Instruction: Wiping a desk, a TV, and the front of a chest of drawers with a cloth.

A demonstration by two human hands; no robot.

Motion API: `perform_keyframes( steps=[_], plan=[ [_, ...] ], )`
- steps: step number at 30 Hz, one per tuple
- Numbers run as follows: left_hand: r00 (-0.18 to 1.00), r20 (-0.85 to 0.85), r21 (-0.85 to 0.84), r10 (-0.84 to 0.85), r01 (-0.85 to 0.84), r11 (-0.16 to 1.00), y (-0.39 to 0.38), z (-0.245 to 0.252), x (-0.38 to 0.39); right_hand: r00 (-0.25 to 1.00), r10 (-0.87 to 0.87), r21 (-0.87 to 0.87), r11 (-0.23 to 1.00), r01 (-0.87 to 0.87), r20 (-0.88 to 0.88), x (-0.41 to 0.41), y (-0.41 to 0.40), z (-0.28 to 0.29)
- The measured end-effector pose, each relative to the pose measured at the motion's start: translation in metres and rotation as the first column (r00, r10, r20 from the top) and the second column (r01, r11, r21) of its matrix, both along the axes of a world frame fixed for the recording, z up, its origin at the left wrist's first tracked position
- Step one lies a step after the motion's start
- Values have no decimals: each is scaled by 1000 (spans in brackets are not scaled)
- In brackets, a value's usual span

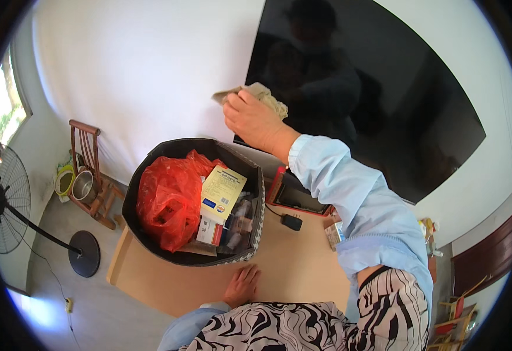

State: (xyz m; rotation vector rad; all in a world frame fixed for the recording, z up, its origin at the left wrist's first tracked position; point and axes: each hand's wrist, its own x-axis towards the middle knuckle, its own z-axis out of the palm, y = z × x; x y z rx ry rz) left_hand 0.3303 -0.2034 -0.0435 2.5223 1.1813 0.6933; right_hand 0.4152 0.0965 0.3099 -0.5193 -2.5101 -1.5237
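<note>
A crumpled beige cloth [264, 95] is bunched in my right hand [253, 120], at the left edge of a large black flat-screen TV [370, 101] on the white wall. My right arm, in a light blue sleeve, reaches across the table. My left hand [243, 283] rests with its palm down on the light wooden tabletop [299, 263], near the front side of a dark storage basket [256, 228]. Inside the basket are a red plastic bag [168, 197], a yellow box [223, 193] bearing writing, a white and red box [209, 231] and clear-wrapped items.
Behind the basket lie a red-edged open case [299, 197] and a black power adapter [291, 222]. A small carton [335, 234] sits under my right arm. On the floor at left stand a pedestal fan [5, 202] and a wooden chair [91, 158] with a metal pot [84, 186].
</note>
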Motion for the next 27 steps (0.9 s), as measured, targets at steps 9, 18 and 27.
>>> perform_keyframes(
  steps=[9,18,27],
  plan=[
    [997,44,-41,57,-55,998,1,10,7,998,-41,-310,950,27,-38,104,-45,-65],
    [1000,-21,-7,17,-17,1000,3,11,11,926,-259,-289,941,178,-275,279,-130,-83],
    [1000,-30,32,-3,4,999,3,-1,9,470,-485,-201,822,533,-737,436,-220,-50]
  ],
)
